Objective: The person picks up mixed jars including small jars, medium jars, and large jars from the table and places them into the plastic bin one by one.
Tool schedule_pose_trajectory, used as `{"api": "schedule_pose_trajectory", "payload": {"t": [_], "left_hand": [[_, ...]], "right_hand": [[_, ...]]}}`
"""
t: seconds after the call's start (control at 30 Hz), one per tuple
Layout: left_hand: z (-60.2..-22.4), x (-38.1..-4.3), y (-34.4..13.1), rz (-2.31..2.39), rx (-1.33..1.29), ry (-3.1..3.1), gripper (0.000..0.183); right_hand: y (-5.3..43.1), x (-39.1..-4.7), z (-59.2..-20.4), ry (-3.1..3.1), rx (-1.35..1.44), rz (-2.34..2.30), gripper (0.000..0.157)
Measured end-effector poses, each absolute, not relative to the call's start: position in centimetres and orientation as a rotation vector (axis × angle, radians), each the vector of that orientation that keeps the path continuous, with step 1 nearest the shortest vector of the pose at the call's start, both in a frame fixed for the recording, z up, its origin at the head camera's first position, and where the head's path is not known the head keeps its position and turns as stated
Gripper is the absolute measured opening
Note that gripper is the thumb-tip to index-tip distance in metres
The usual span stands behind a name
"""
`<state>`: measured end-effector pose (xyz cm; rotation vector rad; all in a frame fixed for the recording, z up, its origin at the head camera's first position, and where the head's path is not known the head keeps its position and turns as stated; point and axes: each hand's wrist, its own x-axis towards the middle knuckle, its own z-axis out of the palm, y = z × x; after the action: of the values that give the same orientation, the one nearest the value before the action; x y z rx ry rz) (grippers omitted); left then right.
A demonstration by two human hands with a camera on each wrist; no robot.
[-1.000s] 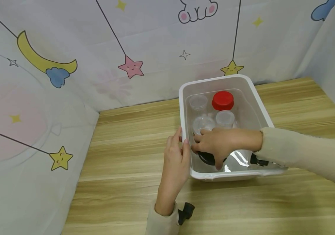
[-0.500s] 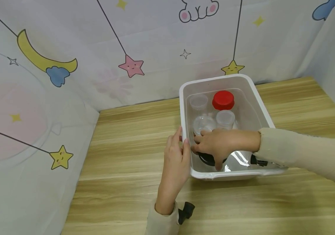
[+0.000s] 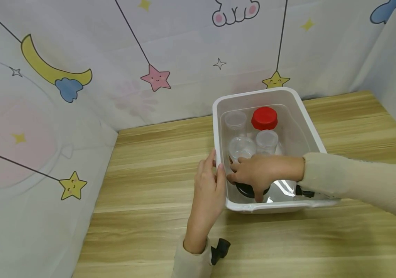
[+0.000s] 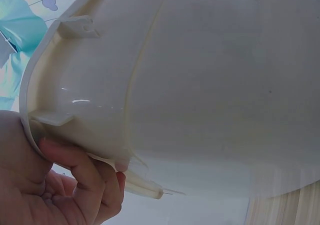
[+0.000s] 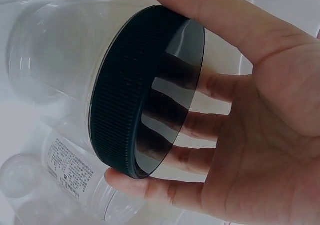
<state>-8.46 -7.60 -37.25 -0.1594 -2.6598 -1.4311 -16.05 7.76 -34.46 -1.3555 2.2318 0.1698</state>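
Note:
My left hand [image 3: 210,185] holds the left rim of a white plastic bin [image 3: 310,119], its fingers outside the wall; the left wrist view shows the fingers curled at the rim [image 4: 30,80]. Inside the bin my right hand [image 3: 265,170] spans the ribbed black lid [image 3: 246,190] of a clear plastic jar. In the right wrist view, thumb and fingers lie around the edge of that black lid [image 5: 122,90], and the clear jar body [image 5: 55,55] extends to the left. From above, the hand hides most of this jar.
Beyond the right hand in the bin stand a red-lidded jar [image 3: 264,118] and several clear containers, among them a clear jar [image 3: 241,146] and a frosted-lidded cup [image 3: 266,139]. A labelled clear jar [image 5: 67,165] lies beside the black-lidded one. Wood-grain table [image 3: 149,173] surrounds the bin.
The right sleeve has shifted slightly left. Both hands keep their places on the bin rim and the black lid.

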Motion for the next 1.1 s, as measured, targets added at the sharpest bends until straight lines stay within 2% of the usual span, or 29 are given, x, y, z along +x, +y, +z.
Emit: {"api": "schedule_pose_trajectory", "payload": {"t": [1.1], "left_hand": [[-37.30, -8.51, -7.50, -1.392, -0.151, -2.661, 0.050]], "right_hand": [[7.94, -15.86, -35.22, 2.190, -1.379, 0.164, 0.073]]}}
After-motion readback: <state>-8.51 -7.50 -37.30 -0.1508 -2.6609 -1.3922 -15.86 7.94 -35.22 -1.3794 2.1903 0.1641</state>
